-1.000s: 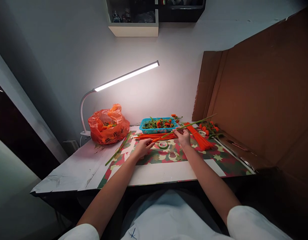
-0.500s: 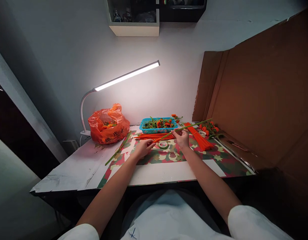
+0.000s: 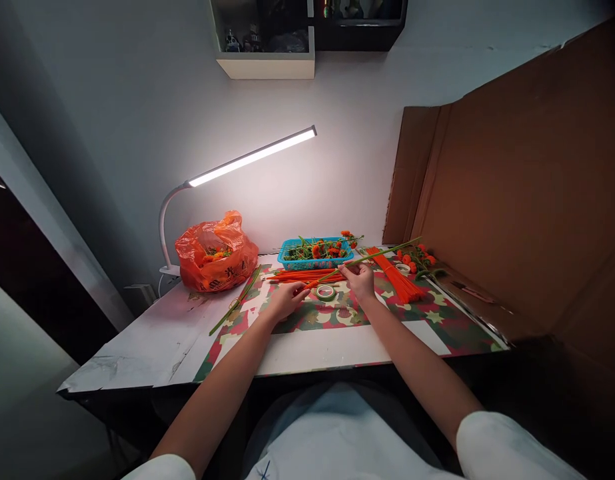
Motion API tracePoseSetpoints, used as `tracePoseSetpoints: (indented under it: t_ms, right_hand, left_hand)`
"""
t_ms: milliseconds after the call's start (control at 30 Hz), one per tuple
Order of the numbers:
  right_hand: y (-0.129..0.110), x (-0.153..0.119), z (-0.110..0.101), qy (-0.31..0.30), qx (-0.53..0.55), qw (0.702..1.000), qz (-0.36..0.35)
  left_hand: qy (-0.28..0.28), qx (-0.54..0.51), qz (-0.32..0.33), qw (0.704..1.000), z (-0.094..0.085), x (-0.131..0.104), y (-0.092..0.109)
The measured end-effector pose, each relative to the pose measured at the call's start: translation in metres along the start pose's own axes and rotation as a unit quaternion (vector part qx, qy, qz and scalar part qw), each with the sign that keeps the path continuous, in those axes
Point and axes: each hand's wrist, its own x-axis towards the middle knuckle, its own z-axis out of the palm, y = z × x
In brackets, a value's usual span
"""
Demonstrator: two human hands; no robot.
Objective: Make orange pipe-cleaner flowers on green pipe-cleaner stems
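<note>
Over the mat, a stem is held pinched by both left hand and right hand. Far end's just been nudged a bit leftward, so looks like it's still being worked.

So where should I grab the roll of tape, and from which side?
I'd pinch the roll of tape by its outer rim from the near side: it appears to lie flat on the patterned sheet, its near edge uncovered, while the green stem slants past its far side.
</note>
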Motion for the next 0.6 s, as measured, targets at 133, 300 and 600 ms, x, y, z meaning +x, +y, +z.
tracePoseSetpoints:
  t_ms: [133,300,600]
  right_hand:
    - [0.003,0.000,0.001,-0.009,-0.005,1.000,0.002]
    - [0.007,-0.003,0.002,-0.026,-0.007,1.000,0.001]
    - [0.012,-0.012,0.013,-0.035,0.001,0.998,0.044]
  left_hand:
    - [-0.002,0.000,0.003,1.000,0.000,0.000,0.001]
    - [-0.003,-0.007,0.005,1.000,0.000,0.000,0.002]
    - [-0.002,-0.010,0.019,1.000,0.000,-0.001,0.014]
